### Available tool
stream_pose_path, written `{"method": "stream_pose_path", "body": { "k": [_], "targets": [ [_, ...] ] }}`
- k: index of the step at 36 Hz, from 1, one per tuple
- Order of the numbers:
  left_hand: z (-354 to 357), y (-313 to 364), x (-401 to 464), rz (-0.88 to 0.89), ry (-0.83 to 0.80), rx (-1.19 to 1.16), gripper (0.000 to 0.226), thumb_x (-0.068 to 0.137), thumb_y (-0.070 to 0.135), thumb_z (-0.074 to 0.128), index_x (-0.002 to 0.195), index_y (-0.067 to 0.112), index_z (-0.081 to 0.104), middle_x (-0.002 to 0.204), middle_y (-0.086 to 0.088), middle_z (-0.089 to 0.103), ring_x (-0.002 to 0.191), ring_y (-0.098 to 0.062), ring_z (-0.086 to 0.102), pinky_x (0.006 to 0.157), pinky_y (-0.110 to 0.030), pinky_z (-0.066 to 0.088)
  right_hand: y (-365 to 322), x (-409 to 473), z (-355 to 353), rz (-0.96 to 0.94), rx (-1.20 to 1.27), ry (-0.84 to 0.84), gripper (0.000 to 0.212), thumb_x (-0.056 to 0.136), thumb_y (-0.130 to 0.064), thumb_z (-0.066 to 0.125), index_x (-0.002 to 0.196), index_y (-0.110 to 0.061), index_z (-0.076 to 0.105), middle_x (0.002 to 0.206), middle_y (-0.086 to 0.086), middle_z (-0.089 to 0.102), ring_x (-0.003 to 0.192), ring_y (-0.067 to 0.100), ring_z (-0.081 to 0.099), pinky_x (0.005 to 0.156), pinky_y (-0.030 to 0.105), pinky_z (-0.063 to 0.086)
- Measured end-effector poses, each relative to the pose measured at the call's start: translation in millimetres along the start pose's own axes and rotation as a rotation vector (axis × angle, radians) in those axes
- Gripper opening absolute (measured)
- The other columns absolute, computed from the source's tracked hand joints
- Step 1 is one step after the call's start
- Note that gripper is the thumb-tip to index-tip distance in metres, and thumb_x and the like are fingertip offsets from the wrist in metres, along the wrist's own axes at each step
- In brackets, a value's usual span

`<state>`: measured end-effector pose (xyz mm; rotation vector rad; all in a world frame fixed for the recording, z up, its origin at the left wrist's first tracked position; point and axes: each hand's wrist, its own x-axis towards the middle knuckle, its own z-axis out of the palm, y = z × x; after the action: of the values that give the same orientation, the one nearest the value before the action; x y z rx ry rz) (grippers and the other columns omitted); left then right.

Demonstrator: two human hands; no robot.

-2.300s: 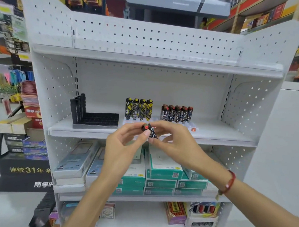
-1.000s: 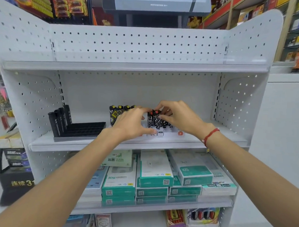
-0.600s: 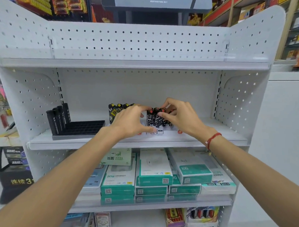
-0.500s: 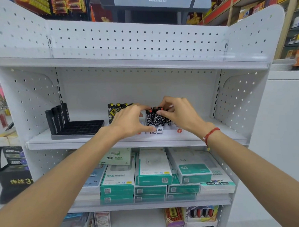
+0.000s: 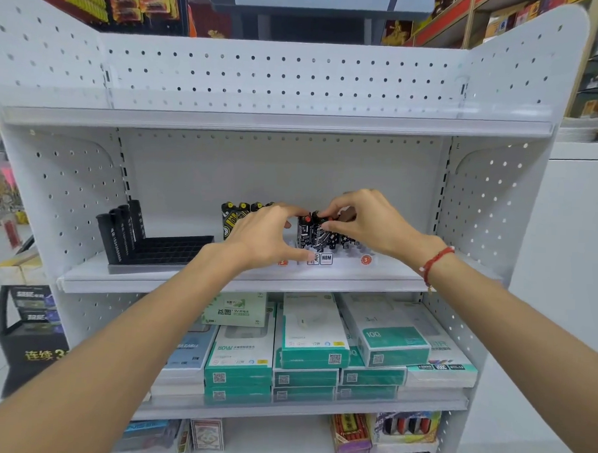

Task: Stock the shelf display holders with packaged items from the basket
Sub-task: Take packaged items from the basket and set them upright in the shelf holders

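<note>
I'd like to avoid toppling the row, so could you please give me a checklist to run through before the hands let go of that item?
1. Right hand pinches top of black-and-white patterned red-capped item: ok.
2. Item seated fully in clear plastic holder: cannot tell.
3. Left hand steadies the holder's front with its thumb: ok.
4. Neighbouring yellow-and-black items upright: ok.
5. Black slotted tray has free slots: ok.
6. Basket in view for next pick: not ok.
</note>
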<state>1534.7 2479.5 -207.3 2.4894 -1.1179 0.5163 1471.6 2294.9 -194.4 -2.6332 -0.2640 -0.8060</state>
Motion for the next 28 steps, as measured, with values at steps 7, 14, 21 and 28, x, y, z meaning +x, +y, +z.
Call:
{"method": "stream_pose_path", "body": {
  "k": [7,14,21,28],
  "targets": [
    [3.4,-3.2,0.0,-0.006,0.002,-0.008,0.077,0.073,0.055,0.072,0.139,0.032,0.042,0.135,0.010,0.052,0.115,-0.009,0.054,0.085,-0.036,0.050,-3.8,2.4,20.7,0.021,-0.243,0.106,0.024,0.088,-0.035,0.063,0.112,-0.032,0.068,0.096,-0.003,0.053,0.085,0.020,0.058,0.066,0.027,0.039],
    [-0.7,4.0,-14.4,-0.053,0.000,-0.123,0.074,0.075,0.053,0.071,0.139,0.032,0.041,0.137,0.012,0.050,0.120,-0.010,0.051,0.091,-0.040,0.049,-2.6,-13.9,14.4,0.065,-0.058,0.203,0.029,0.084,-0.028,0.067,0.112,-0.034,0.066,0.098,-0.007,0.060,0.081,0.012,0.062,0.068,0.028,0.049],
    [-19.1,29.7,-93.7,-0.061,0.187,-0.146,0.030,0.089,0.046,0.056,0.118,0.040,0.055,0.105,0.032,0.055,0.087,0.016,0.050,0.087,-0.027,0.047,-27.1,-74.1,-17.6,0.037,0.069,-0.315,0.019,0.088,-0.031,0.064,0.106,-0.030,0.068,0.096,-0.013,0.067,0.083,0.003,0.062,0.077,0.023,0.053],
    [1.9,23.8,-171.7,-0.112,-0.370,0.058,0.028,0.089,0.054,0.050,0.113,0.041,0.057,0.107,0.027,0.061,0.095,0.002,0.059,0.084,-0.027,0.046,-51.4,-135.2,34.2,-0.017,-0.182,-0.823,0.024,0.091,-0.036,0.058,0.113,-0.028,0.066,0.106,-0.006,0.067,0.081,0.006,0.056,0.073,0.017,0.045]
  ]
}}
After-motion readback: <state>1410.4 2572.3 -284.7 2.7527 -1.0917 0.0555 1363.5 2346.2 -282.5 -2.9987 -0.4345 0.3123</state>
